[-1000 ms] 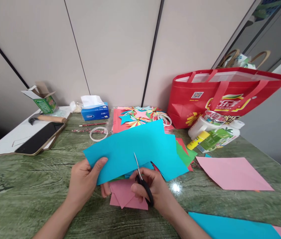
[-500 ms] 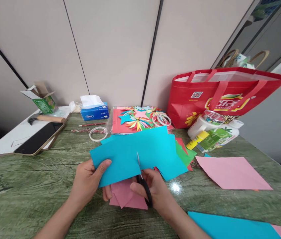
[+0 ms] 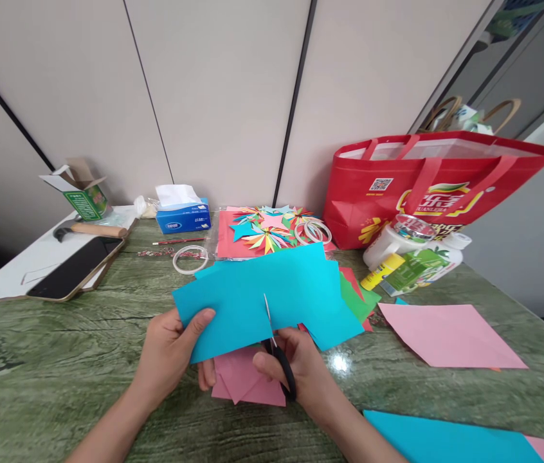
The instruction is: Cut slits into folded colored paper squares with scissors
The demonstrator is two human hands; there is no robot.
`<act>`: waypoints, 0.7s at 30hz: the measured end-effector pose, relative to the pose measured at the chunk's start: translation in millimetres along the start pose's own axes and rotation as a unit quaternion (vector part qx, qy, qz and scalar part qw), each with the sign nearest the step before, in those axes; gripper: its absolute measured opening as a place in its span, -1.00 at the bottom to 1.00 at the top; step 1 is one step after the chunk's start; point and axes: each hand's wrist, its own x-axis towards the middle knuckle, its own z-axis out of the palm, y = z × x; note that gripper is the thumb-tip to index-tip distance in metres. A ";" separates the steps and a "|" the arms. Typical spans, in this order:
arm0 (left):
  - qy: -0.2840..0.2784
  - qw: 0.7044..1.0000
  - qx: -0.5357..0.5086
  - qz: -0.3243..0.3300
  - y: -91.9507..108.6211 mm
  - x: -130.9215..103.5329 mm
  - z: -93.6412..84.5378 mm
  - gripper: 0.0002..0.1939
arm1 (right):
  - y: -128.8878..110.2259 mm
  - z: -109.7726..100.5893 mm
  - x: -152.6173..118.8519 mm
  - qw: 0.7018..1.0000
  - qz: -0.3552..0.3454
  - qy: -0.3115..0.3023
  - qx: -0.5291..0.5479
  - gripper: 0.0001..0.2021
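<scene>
My left hand (image 3: 168,347) pinches the left end of a blue paper sheet (image 3: 238,302), thumb on top and fingers beneath. Black-handled scissors (image 3: 281,366) are in my right hand (image 3: 301,366), its fingers wrapped round the handles. One scissor blade lies over the blue sheet, pointing away from me, at the sheet's near edge. More blue paper (image 3: 339,315) lies behind and to the right, over green (image 3: 361,299) and red pieces. Under the sheet, pink paper pieces (image 3: 247,382) rest on the table between my hands.
A pink sheet (image 3: 455,334) and a blue sheet (image 3: 445,437) lie at the right. Behind are a red bag (image 3: 359,206), a yellow glue stick (image 3: 382,271), tape rolls (image 3: 191,259), paper stars (image 3: 267,238) and a tissue box (image 3: 182,218). A phone (image 3: 76,267) lies left.
The blue sheet and the scissors have shifted very slightly left. My hands keep nearly the same position and grip.
</scene>
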 end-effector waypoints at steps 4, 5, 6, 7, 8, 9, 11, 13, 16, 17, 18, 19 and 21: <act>0.007 1.000 0.002 -0.003 0.0 -0.5 0.5 -0.70 | -1.9 0.8 -0.5 1.000 0.010 0.009 -0.016 -0.55; 0.007 1.000 0.002 -0.002 0.2 -0.6 0.5 -0.70 | -2.1 0.7 -0.6 1.000 0.011 0.011 -0.019 -0.55; 0.005 1.000 0.003 -0.001 0.4 -0.7 0.5 -0.70 | -2.2 0.6 -0.7 1.000 0.012 0.012 -0.023 -0.54; 0.004 1.000 0.003 -0.001 0.5 -0.7 0.4 -0.70 | -2.2 0.4 -0.7 1.000 0.012 0.013 -0.024 -0.54; 0.002 1.000 0.004 -0.001 0.6 -0.7 0.3 -0.70 | -2.1 0.2 -0.7 1.000 0.013 0.014 -0.025 -0.55; 0.001 1.000 0.006 -0.001 0.6 -0.7 0.2 -0.70 | -1.9 -0.1 -0.6 0.999 0.014 0.015 -0.025 -0.55; -0.001 1.000 0.007 -0.002 0.3 -0.6 -0.1 -0.70 | -1.4 -0.4 -0.5 0.999 0.015 0.018 -0.024 -0.55; 0.000 1.000 0.007 -0.002 -0.2 -0.4 -0.4 -0.70 | -0.6 -0.7 -0.5 0.999 0.012 0.019 -0.027 -0.56; 0.002 1.000 0.007 -0.005 -0.2 -0.3 -0.4 -0.69 | 1.5 -1.2 -0.4 0.999 0.008 0.020 -0.036 -0.57; 0.003 1.000 0.007 -0.006 0.2 -0.4 -0.1 -0.69 | 2.1 -1.2 -0.4 0.999 0.007 0.020 -0.037 -0.57; 0.003 1.000 0.008 -0.008 0.8 -0.6 0.2 -0.69 | 2.5 -1.3 -0.3 0.999 0.004 0.019 -0.036 -0.57; 0.003 1.000 0.010 -0.010 1.7 -1.0 0.7 -0.69 | 2.6 -1.2 -0.1 0.999 0.000 0.018 -0.032 -0.58; 0.001 1.000 0.014 -0.012 3.7 -2.0 2.0 -0.71 | 1.3 -0.7 0.2 1.000 -0.009 0.006 -0.013 -0.59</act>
